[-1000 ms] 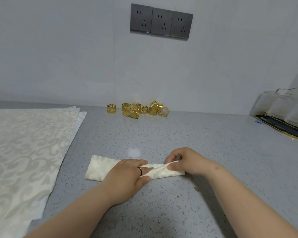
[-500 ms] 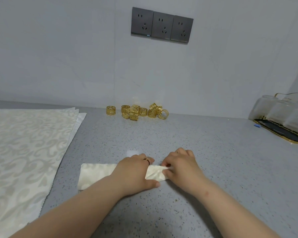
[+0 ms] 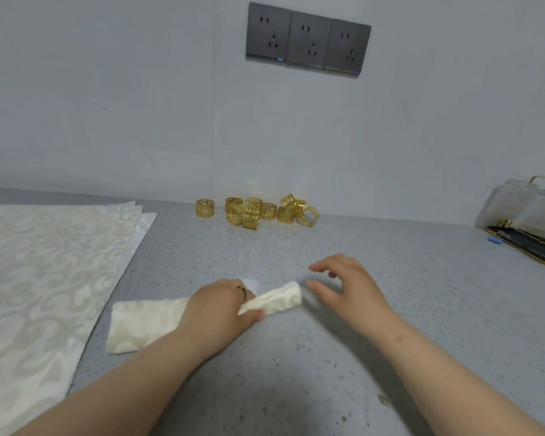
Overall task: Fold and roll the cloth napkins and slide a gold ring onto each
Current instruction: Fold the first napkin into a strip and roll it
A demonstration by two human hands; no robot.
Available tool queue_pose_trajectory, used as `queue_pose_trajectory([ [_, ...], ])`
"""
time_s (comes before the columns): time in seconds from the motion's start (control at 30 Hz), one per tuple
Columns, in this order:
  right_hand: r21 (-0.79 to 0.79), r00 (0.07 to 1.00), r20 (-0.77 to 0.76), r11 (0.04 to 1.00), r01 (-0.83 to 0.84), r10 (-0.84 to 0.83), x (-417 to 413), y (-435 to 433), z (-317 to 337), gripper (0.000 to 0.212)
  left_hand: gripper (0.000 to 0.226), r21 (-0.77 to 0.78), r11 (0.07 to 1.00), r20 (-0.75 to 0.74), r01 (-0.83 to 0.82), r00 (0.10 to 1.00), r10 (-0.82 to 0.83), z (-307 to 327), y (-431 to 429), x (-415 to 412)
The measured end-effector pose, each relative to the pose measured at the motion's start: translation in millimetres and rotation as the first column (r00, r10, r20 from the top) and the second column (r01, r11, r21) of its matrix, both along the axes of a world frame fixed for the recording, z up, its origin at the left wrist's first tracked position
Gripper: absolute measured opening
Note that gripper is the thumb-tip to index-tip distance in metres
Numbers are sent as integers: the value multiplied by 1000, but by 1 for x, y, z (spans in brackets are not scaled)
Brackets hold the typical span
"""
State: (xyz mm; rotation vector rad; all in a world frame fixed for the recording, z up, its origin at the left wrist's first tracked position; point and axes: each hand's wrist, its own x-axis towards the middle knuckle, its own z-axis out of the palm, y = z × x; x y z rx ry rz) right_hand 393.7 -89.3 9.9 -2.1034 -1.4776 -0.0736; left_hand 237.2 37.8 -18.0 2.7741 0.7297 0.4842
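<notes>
Since earlier: right hand (image 3: 348, 287) off napkin (image 3: 202, 313), spread empty just right of its raised end; left hand (image 3: 221, 309) pinching mid-roll, frame centre, axis left-right. Rings (image 3: 255, 210) upper centre, nearer right.

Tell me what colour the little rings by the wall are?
Shiny gold, with cut-out line patterns. The rings show best in the head view.

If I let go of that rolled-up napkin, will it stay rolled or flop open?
The folded napkin looks like soft, thin cloth, so it would probably loosen once the left hand lets go. Its free end already lifts and bends, which suggests floppy, not stiff. A gold ring would likely hold it shut.
</notes>
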Motion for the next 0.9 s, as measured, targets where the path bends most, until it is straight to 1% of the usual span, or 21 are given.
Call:
queue_pose_trajectory([
  [0.1, -90, 999, 12, 995, 36, -35, 20, 46, -2, 37, 17, -93, 988, 81, -124, 988, 131, -4, 27, -4],
  [0.13, -117, 999, 13, 992, 45, -44, 24, 63, -3, 42, 15, -111, 984, 99, -141, 983, 152, -5, 32, -4],
  [0.23, -144, 997, -38, 988, 65, -71, 37, 123, -7, 55, 23, -130, 982, 106, -140, 982, 154, -9, 44, -2],
  [0.33, -122, 991, -104, 990, 75, -88, 45, 175, -11, 64, 23, -189, 971, 95, -147, 981, 167, -11, 52, 1],
  [0.47, -118, 989, -70, 986, 121, -129, 56, 219, -19, 73, 30, -210, 960, 96, -185, 973, 209, -14, 57, 1],
  [0.53, -115, 985, -74, 982, 147, -156, 62, 233, -25, 74, 27, -221, 953, 103, -205, 967, 232, -14, 58, 1],
  [0.6, -105, 979, -90, 979, 173, -183, 63, 241, -28, 68, 24, -241, 949, 103, -201, 967, 231, -12, 57, 0],
  [0.67, -88, 974, -112, 978, 190, -199, 64, 242, -29, 63, 21, -281, 938, 117, -202, 963, 242, -10, 57, -1],
  [0.8, -43, 969, -141, 980, 196, -201, 61, 234, -26, 59, 14, -311, 928, 141, -208, 955, 261, -10, 55, -2],
  [0.83, -25, 963, -189, 981, 191, -192, 60, 228, -23, 59, 14, -318, 927, 144, -201, 956, 257, -9, 54, -2],
  [0.9, 26, 926, -343, 984, 177, -158, 59, 213, -18, 58, 12, -347, 918, 146, -192, 956, 255, -8, 53, -2],
])
